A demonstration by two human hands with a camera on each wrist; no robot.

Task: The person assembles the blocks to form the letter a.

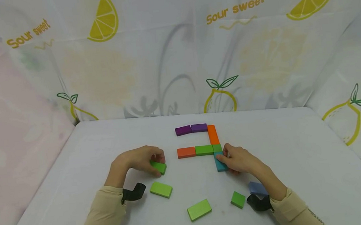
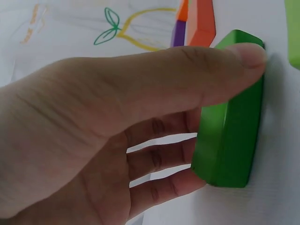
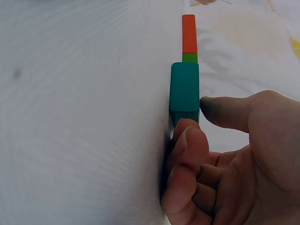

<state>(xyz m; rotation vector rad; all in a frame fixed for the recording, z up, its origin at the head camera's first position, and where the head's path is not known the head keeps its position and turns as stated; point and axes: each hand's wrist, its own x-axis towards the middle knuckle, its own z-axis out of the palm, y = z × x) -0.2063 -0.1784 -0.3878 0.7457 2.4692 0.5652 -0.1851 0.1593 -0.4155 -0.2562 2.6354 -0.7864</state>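
My left hand point(image 1: 144, 159) pinches a green block point(image 2: 229, 126) at the left of the layout, thumb along one side and fingertips at the other. My right hand point(image 1: 241, 159) holds a teal block point(image 3: 185, 86) between thumb and curled fingers. That block's far end meets a small green block point(image 1: 217, 148). Left of this small block lie a longer green block point(image 1: 204, 150) and a red-orange block point(image 1: 186, 152) in a row. An orange block point(image 1: 213, 134) runs upward from it, and two purple blocks point(image 1: 199, 127) extend left from its top.
Nearer me lie two lime-green blocks point(image 1: 161, 190), one further left than the other, and a green square block point(image 1: 237, 199). A blue block point(image 1: 258, 188) is partly hidden by my right wrist. A printed cloth point(image 1: 148, 57) hangs behind the white tabletop point(image 1: 129, 132).
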